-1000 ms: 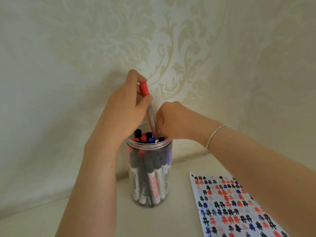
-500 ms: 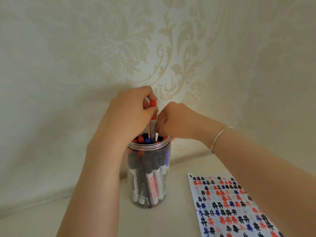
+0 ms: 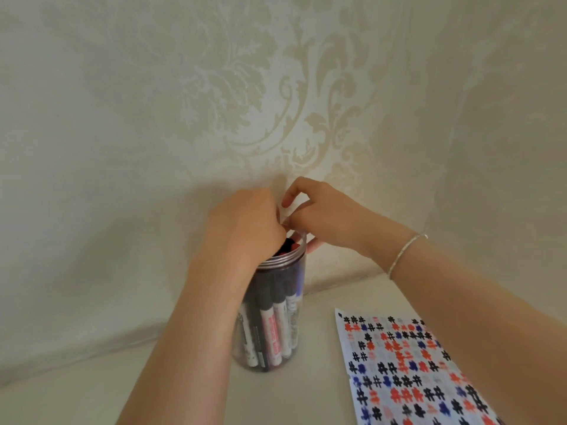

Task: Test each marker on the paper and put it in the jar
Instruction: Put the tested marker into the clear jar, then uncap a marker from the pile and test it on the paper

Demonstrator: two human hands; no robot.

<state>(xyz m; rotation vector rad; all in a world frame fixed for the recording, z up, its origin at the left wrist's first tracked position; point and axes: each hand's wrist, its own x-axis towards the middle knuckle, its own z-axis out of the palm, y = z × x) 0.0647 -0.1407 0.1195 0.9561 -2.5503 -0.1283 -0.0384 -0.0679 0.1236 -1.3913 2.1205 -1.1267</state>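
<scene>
- While both hands meet over the mouth of a clear jar (image 3: 270, 317), the left hand (image 3: 245, 225) sits curled on top of the opening, its fingers bent down toward the marker caps; whether they grip anything cannot be told.
- The right hand (image 3: 322, 213) is just beside it, touching it above the far rim, fingers (image 3: 290, 196) curled inward as if pinching; what, if anything, they hold is hidden.
- The jar stands upright on a pale surface (image 3: 306, 394) near the wall, packed with markers (image 3: 276, 326) standing cap-up; black, red and blue ones show through its side.
- No marker sticks out above the rim; only dark and red cap tops show in the opening.
- A thin bracelet (image 3: 405, 250) circles the right wrist.
- A paper (image 3: 408, 369) lies flat on the surface to the right of the jar, apart from it, covered in rows of black, red and blue hash marks.
- A cream wall (image 3: 276, 87) with a floral pattern fills the background.
</scene>
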